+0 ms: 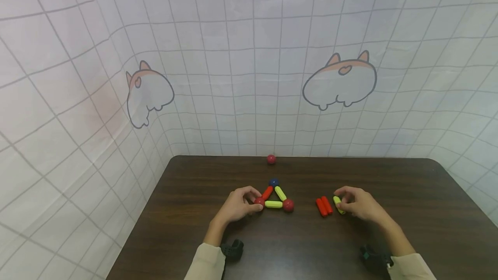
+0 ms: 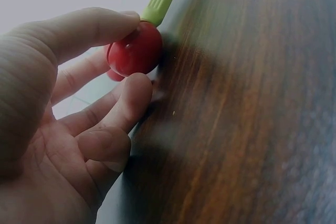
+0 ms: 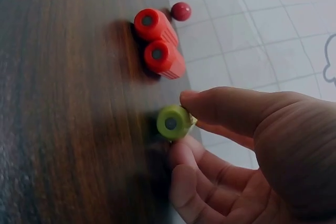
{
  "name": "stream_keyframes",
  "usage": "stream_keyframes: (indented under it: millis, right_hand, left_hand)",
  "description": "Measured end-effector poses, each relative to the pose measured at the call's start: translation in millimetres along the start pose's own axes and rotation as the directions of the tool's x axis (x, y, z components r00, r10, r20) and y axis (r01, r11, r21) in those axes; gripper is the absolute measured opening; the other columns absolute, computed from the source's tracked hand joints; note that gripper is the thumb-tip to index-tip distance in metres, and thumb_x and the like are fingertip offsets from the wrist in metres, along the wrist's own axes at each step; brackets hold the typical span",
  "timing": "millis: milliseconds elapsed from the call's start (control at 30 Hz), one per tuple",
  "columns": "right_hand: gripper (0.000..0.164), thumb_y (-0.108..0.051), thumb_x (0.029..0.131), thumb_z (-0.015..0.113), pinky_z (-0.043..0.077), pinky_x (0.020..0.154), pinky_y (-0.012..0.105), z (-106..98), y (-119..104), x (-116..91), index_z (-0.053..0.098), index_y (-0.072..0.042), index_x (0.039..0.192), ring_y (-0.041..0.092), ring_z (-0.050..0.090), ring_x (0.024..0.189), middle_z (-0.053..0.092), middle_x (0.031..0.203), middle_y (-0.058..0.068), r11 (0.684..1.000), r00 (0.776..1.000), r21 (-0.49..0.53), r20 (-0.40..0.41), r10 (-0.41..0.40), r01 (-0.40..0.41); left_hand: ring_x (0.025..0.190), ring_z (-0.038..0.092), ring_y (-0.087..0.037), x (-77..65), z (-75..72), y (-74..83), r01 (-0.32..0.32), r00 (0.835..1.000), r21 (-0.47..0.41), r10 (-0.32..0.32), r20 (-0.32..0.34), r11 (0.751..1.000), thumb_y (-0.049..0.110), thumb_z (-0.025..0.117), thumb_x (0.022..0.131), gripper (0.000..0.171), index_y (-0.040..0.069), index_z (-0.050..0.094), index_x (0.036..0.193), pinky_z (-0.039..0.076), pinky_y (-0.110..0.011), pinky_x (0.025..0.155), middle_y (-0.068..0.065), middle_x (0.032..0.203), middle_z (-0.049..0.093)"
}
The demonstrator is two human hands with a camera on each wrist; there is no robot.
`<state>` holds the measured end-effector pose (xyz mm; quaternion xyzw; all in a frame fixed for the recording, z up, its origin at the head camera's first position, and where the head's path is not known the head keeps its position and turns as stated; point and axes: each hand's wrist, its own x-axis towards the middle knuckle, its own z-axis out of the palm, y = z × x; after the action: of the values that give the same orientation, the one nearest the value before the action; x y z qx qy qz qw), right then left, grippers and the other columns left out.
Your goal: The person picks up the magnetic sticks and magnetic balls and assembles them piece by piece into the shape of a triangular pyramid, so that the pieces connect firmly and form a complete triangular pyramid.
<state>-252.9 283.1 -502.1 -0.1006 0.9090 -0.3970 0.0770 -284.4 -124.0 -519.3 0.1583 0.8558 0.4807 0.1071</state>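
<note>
A flat triangle of magnetic rods and balls lies on the table. One side is a red rod (image 1: 267, 192); the others are a yellow-green front rod (image 1: 273, 204) and a yellow-green right-hand rod (image 1: 280, 193). Its corners are a blue ball (image 1: 274, 182), a right red ball (image 1: 288, 205) and a left red ball (image 1: 259, 202). My left hand (image 1: 239, 204) holds that left ball between thumb and fingers. To the right, my right hand (image 1: 359, 202) pinches a loose yellow-green rod (image 3: 173, 123), a grey disc showing in its end. Two red rods (image 1: 321, 207) lie side by side just left of it.
Another red ball (image 1: 271, 159) sits near the back edge of the dark wooden table (image 1: 295, 245). A white grid-patterned curtain (image 1: 241, 77) hangs behind the table and along its sides. Both wrists wear dark straps, the left strap (image 1: 232, 250) showing plainly.
</note>
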Motion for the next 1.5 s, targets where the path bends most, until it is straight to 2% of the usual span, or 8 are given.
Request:
stream_keyframes:
  millis: [233,400,667,1033,1200,1333,1500]
  right_hand:
    - [0.04,-0.013,0.094,0.071,0.05,0.056,0.028,1.8,1.6,-2.5,0.063,-0.003,0.131,0.015,0.057,0.065,0.064,0.085,0.004,1.0,1.0,-0.003,0.008,0.027,-0.027]
    - [0.036,-0.008,0.092,0.07,0.053,0.058,0.03,1.4,2.0,-3.7,0.064,-0.002,0.127,0.017,0.059,0.067,0.064,0.084,0.005,1.0,1.0,0.007,0.008,0.024,-0.024]
    - [0.034,-0.005,0.09,0.071,0.052,0.055,0.03,0.3,2.7,-2.1,0.063,-0.006,0.122,0.018,0.059,0.064,0.063,0.088,0.007,1.0,1.0,0.022,-0.012,0.001,0.0]
    - [0.034,-0.004,0.093,0.071,0.053,0.052,0.031,-4.3,1.2,2.2,0.06,-0.006,0.125,0.015,0.061,0.066,0.065,0.096,0.014,0.983,0.99,0.118,-0.055,-0.132,0.138]
    - [0.033,-0.005,0.094,0.071,0.053,0.05,0.032,-1.6,-7.9,1.7,0.059,-0.006,0.125,0.014,0.065,0.07,0.064,0.098,0.018,0.955,0.974,0.195,-0.078,-0.214,0.225]
    - [0.032,-0.001,0.094,0.069,0.051,0.048,0.031,5.0,-15.9,3.5,0.058,-0.005,0.123,0.012,0.063,0.065,0.064,0.097,0.019,0.924,0.953,0.236,-0.102,-0.286,0.302]
    - [0.031,0.001,0.093,0.068,0.051,0.047,0.032,16.3,-25.2,7.6,0.056,-0.005,0.122,0.015,0.064,0.068,0.066,0.101,0.022,0.903,0.938,0.258,-0.128,-0.321,0.344]
  left_hand:
    - [0.065,0.061,-0.016,-0.6,0.7,-0.4,0.005,1.0,-0.004,-0.005,0.005,1.0,0.024,0.083,0.087,0.027,0.02,0.07,0.11,0.052,-0.033,0.059,-0.001,0.095,0.065]
    - [0.065,0.061,-0.016,-0.7,0.8,1.3,0.011,1.0,-0.003,-0.011,0.007,1.0,0.023,0.083,0.086,0.027,0.02,0.07,0.11,0.052,-0.032,0.059,-0.002,0.094,0.065]
    - [0.065,0.062,-0.015,-0.9,0.8,1.1,0.023,1.0,0.012,-0.023,0.004,1.0,0.024,0.083,0.087,0.028,0.02,0.07,0.111,0.052,-0.032,0.06,-0.001,0.095,0.065]
    - [0.066,0.062,-0.016,-0.2,1.1,-2.1,0.011,1.0,0.0,-0.011,-0.004,1.0,0.024,0.083,0.086,0.027,0.021,0.07,0.109,0.053,-0.034,0.06,-0.001,0.094,0.065]
    - [0.066,0.063,-0.016,-0.5,0.3,-0.9,0.007,1.0,0.001,-0.007,-0.003,1.0,0.025,0.083,0.086,0.026,0.022,0.071,0.109,0.053,-0.033,0.06,-0.001,0.094,0.064]
    - [0.066,0.063,-0.017,-0.3,0.1,-0.6,0.004,1.0,0.0,-0.004,-0.003,1.0,0.026,0.083,0.086,0.026,0.022,0.071,0.109,0.053,-0.034,0.06,-0.001,0.094,0.064]
    - [0.066,0.064,-0.017,0.8,0.0,-1.0,0.002,1.0,0.0,-0.002,-0.001,1.0,0.026,0.083,0.086,0.026,0.022,0.07,0.109,0.053,-0.034,0.059,-0.001,0.095,0.065]
